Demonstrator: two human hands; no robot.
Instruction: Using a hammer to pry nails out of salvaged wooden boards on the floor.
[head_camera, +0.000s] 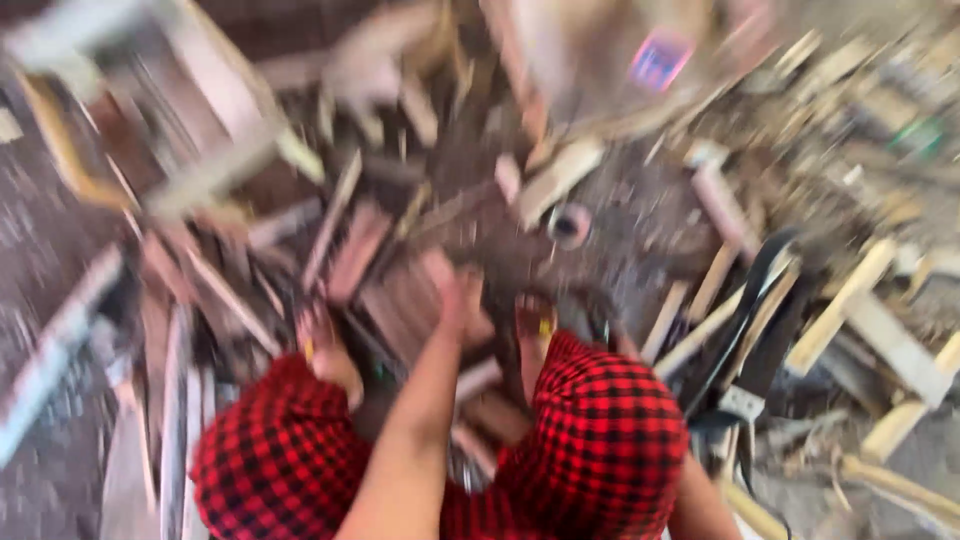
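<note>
Low in the middle of the blurred view, between two knees in red-and-black checked cloth (600, 430), one bare forearm is seen reaching forward and up, ending in a hand (462, 300) laid on a reddish-brown wood block (420, 290). Which hand this is cannot be told with certainty; it appears to be the left, and whether its fingers are closed round the block or only resting on it is lost in the blur. The other hand is not seen. The block lies just ahead of the hand, its long axis running away and slightly leftward, among similar dark slats (350, 250). Two bare feet (535, 335) are planted on the heap just beside it. Farther out, pale offcuts (840, 300) are scattered to the right, a black strap (750, 320) crosses them, and a round metal part (568, 224) lies beyond the block.
</note>
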